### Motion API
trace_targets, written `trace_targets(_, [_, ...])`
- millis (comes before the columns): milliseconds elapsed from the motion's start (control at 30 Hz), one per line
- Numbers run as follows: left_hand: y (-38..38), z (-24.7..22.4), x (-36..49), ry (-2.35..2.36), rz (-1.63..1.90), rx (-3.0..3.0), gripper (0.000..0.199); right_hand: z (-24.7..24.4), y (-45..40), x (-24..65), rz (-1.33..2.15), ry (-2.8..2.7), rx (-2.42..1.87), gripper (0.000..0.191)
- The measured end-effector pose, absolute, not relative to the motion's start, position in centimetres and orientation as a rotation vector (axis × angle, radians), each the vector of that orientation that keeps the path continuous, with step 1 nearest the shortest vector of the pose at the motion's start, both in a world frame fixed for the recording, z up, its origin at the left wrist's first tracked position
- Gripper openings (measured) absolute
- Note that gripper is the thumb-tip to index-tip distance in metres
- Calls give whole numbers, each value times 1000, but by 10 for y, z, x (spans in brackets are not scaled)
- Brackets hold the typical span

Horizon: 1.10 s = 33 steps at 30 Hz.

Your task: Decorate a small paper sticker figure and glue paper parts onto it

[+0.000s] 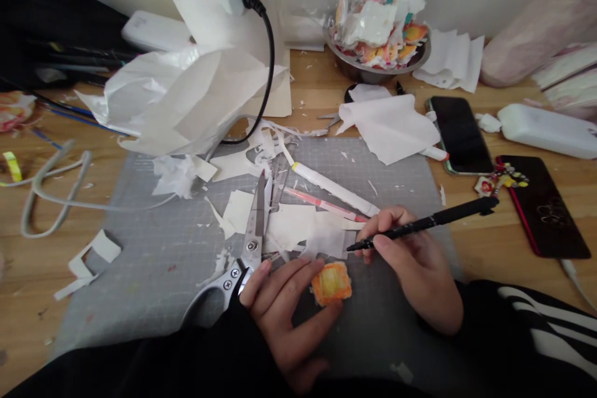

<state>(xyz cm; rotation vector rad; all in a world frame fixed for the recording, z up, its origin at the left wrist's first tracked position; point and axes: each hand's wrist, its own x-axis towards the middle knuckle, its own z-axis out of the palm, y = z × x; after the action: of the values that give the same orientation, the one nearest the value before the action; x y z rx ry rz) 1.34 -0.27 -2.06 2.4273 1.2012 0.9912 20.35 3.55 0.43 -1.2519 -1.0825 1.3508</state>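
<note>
Your right hand has its grip clenched around the black pen, and the tip points down, near the right edge of the thin sheet. The pen looks light and stiff, rather smooth, so it is best to take it low on the barrel, as you do.

The orange piece lies on the mat, between thumb and index finger of your left hand. The fingers are curved around it, but I cannot tell if this grip presses it or only rests at its edges. It seems very light and a little soft, perhaps fragile at the rough rim (please be gentle there). Two opposite edges, I think, are the safer place to hold it; a hard pinch could bend it. The thin sheet looks soft too, and it may crease or slide easily.

The scissors stand partly in the way: the blades are slightly apart, pointing away from you, and the handles are close beside your left hand and sleeve. Beyond the sheet lie card scraps, the red pen and the white marker. The bowl, full of paper pieces, is farther back on the tabletop.
</note>
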Motion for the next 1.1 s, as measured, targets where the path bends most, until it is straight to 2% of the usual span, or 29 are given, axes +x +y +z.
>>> trace_targets(200, [-4,-17,18,1293,1129,2288,39,5,27,204,1230,-1385,-1293,12])
trace_targets(367, [-2,-12,20,1300,989,2423,29,-3,22,206,1031,-1765,-1074,21])
trace_targets(500, [-2,-16,24,1350,1099,2385,32,-1,25,204,874,-1955,-998,21])
trace_targets(1100, [-5,-24,23,1285,1088,2367,31,5,32,199,718,-2109,-1014,16])
